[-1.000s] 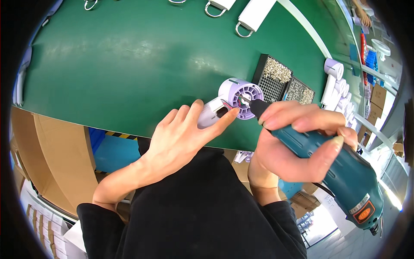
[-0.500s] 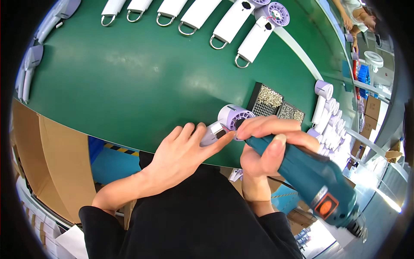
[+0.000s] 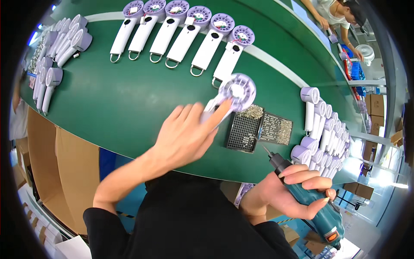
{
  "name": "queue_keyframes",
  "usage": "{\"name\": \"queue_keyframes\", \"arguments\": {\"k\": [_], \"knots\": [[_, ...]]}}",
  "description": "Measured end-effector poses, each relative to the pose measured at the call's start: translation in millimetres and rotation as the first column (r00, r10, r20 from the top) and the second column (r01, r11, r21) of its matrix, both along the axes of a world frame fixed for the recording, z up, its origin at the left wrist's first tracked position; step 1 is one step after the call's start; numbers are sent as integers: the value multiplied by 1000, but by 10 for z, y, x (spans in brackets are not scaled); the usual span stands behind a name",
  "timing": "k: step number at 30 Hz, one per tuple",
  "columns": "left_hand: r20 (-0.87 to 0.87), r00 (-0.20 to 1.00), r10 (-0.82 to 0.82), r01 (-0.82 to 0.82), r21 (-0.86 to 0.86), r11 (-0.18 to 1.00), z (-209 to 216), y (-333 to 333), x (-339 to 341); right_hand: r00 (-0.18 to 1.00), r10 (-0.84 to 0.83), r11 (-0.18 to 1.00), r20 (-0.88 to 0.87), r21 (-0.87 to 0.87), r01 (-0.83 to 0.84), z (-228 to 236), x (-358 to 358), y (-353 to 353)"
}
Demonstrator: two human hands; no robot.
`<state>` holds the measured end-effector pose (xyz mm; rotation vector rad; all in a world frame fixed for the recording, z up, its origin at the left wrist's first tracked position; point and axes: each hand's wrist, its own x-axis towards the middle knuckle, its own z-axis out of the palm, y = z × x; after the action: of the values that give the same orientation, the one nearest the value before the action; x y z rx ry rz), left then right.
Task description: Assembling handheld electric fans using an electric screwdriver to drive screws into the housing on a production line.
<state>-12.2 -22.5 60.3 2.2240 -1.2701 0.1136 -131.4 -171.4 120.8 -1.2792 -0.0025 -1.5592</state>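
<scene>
A handheld fan (image 3: 248, 96) with a round purple head and pale handle is at the middle of the bench. My left hand (image 3: 179, 140) is closed around its handle, index finger stretched toward the head; the fan is a little blurred and the palm hides part of the handle. To the right, my right hand (image 3: 297, 192) grips a teal electric screwdriver (image 3: 330, 220). The bit points up and left, close to a black screw tray (image 3: 238, 137) but apart from the fan. Beside that tray lies a second tray of small screws (image 3: 277, 128).
A row of several opened fans (image 3: 182, 45) lies along the far side of the green bench (image 3: 108, 108). More fans crowd the left end (image 3: 52, 77) and right edge (image 3: 330, 125). A cardboard box (image 3: 75, 172) stands below left. Another person (image 3: 340, 17) works at far right.
The screwdriver has lifted off the fan and moved right and down toward the bench's near edge. My left hand has raised the fan up and away. The head view has shifted too.
</scene>
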Motion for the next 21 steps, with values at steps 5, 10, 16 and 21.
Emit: {"name": "queue_keyframes", "arguments": {"k": [5, 10, 16, 21], "knots": [[125, 992, 23, -10, -105, 994, -90, -993, 367, 991, -92, 992, -97, 78, 100, -90, -264, -58], [229, 968, 107, -83, -109, 991, -450, -1610, 577, 966, -234, 972, -108, -22, 233, -171, -468, -97], [252, 942, 221, -229, 2, 973, -589, -1674, 672, 950, -275, 946, -148, 134, 295, -243, -491, -159], [-73, 973, 220, -224, -44, 974, -508, -1575, 542, 971, -178, 968, -161, 148, 202, -212, -351, -170]]}}
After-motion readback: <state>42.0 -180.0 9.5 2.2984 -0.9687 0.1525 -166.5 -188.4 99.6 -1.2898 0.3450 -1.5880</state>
